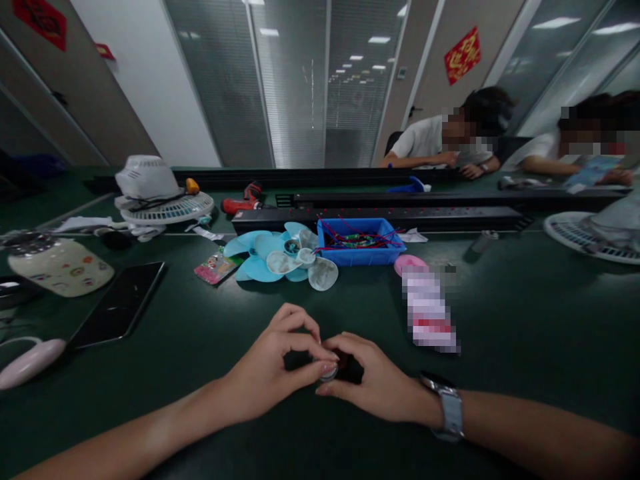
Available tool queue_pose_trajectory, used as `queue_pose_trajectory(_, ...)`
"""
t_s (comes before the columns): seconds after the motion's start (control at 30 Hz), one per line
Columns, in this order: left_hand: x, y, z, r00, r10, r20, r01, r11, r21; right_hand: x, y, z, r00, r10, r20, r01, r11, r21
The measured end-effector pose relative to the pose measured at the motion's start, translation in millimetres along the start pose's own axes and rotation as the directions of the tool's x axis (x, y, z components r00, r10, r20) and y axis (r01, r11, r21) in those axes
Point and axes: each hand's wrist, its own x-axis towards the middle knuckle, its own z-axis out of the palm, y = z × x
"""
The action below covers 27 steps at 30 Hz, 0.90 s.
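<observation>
A small round silvery piece (329,375) sits between my two hands, just above the dark green table; its exact kind is hard to make out. My left hand (270,365) pinches its top between thumb and index finger. From the other side, the curved thumb and fingers of my right hand (383,379) close around the same piece, and a watch (445,403) is on that wrist. The fingertips cover much of the piece. Beyond my hands lie light blue fan blades (257,250) and a clear fan blade (323,272).
A blue bin (363,255) of wires stands behind. Left are a black tablet-like slab (120,303), a patterned cream housing (63,267) and a pink oval object (37,363). Fan parts (167,208), a red power drill (243,200) and black rails (380,219) lie farther back. Two people sit opposite.
</observation>
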Motion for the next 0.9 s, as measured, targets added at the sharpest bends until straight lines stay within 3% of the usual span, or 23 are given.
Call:
queue_pose_trajectory(0.1, 0, -1, -4.2, 0.997, 0.018, 0.072, -0.017, 1.0, -0.017, 0, 0, 0, 1.0, -0.01, -0.003, 0.01, 1.0, -0.008)
queue_pose_trajectory(0.23, 0, -2, -4.0, 0.997, 0.0, 0.079, 0.003, 0.999, -0.039, -1, 0, 0, 1.0, -0.015, -0.005, 0.015, 1.0, -0.011)
queue_pose_trajectory(0.47, -1, -3, 8.2, 0.985, -0.103, -0.136, 0.1, 0.995, -0.027, -1, 1, 0, 1.0, -0.026, -0.001, 0.026, 0.999, -0.021)
queue_pose_trajectory(0.57, -1, -2, 10.9, 0.98, -0.098, -0.174, 0.096, 0.995, -0.017, -1, 1, 0, 0.999, -0.033, -0.003, 0.033, 0.999, -0.027)
queue_pose_trajectory(0.67, 0, 0, 5.8, 0.993, -0.061, -0.103, 0.06, 0.998, -0.015, -1, 0, 0, 1.0, -0.031, -0.005, 0.031, 0.999, -0.023)
queue_pose_trajectory(0.83, 3, 2, -9.3, 0.991, -0.013, 0.132, 0.015, 1.0, -0.014, 0, 0, -1, 1.0, -0.026, -0.003, 0.026, 0.999, -0.03)
queue_pose_trajectory(0.9, 3, 1, -10.5, 0.989, -0.014, 0.15, 0.017, 1.0, -0.017, 0, 1, -1, 1.0, -0.028, -0.004, 0.028, 0.999, -0.028)
